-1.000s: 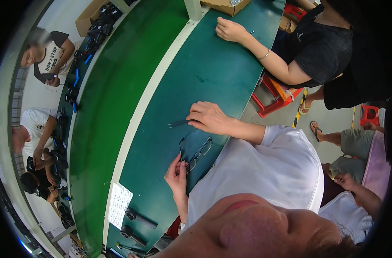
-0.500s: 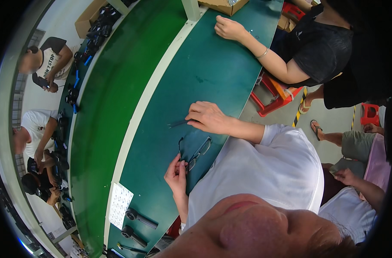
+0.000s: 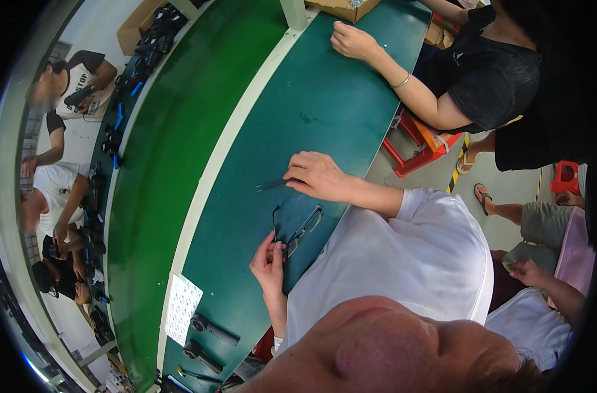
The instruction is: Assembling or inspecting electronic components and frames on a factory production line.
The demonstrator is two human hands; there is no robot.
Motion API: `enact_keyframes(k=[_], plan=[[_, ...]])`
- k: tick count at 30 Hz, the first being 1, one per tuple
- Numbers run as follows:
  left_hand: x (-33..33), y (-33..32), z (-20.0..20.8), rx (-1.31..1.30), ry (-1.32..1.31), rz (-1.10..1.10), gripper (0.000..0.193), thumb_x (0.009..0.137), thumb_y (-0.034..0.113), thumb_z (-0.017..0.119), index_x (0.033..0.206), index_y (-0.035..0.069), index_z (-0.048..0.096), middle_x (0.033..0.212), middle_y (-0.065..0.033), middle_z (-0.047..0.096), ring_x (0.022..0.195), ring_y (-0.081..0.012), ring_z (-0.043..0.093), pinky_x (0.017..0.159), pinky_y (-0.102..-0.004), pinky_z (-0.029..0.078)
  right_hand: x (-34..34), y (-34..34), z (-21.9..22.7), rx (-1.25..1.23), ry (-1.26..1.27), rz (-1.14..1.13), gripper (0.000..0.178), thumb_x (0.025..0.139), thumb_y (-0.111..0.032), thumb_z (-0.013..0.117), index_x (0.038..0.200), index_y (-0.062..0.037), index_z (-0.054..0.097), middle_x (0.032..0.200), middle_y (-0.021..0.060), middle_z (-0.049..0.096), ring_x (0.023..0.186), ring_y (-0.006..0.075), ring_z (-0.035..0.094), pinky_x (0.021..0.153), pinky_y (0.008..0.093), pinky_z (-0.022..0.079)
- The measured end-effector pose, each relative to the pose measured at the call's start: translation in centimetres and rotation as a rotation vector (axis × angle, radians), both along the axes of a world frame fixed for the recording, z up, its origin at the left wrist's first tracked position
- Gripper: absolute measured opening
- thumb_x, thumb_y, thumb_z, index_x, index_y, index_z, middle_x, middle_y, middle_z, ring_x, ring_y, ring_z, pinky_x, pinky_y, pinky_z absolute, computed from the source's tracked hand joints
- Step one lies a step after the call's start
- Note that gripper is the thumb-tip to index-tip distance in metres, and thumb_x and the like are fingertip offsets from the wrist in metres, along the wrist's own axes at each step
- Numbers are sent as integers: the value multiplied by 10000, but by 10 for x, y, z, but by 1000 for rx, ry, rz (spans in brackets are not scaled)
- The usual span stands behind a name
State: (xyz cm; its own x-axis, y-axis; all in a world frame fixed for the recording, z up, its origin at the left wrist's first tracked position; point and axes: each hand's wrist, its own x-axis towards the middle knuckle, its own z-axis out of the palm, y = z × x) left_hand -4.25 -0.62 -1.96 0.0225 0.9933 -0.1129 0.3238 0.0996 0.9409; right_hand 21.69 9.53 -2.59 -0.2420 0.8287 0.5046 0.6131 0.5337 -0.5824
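My left hand (image 3: 269,263) has its thumb and fingers closed on a pair of glasses (image 3: 305,230) with dark frames, close to the table's near edge. One temple of the glasses sticks up past the fingertips; the lenses lie to the right of the hand. Farther up the table, my right hand (image 3: 317,177) pinches dark tweezers (image 3: 272,186). Their two thin tips point left, away from the fingers, and stay apart from the glasses. Part of the tweezers is hidden inside my right hand.
The dark green table (image 3: 266,137) borders a green conveyor belt (image 3: 161,170) behind a pale rail. A white printed sheet (image 3: 183,308), two dark handheld devices (image 3: 213,329) and a slim tool (image 3: 199,376) lie lower left. A co-worker's forearm (image 3: 403,75) rests at the upper right.
My hands, the glasses and the tweezers have barely moved. Across the belt, a person has raised a dark device and another person's arm is stretched out.
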Motion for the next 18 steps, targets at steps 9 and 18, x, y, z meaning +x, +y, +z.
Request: enact_keyframes(k=[9, 18], plan=[[-1, -1, 1, 4, -11, -11, 277, 940, 17, 661, 1216, 30, 688, 824, -39, 728, 643, -41, 617, 583, -189, 498, -1, -2, 2, -3, 15, 3, 152, 796, -148, 764, 899, -76, 679, 891, 53, 587, 839, 254, 609, 716, 388, 506], [0, 0, -1, 13, -15, -11, 295, 936, 13, 668, 1229, 33, 682, 812, -33, 718, 642, -44, 611, 583, -192, 497, 0, -1, 1, 1, 14, 2, 156, 804, -160, 762, 905, -76, 679, 890, 57, 582, 839, 254, 604, 714, 386, 505]])
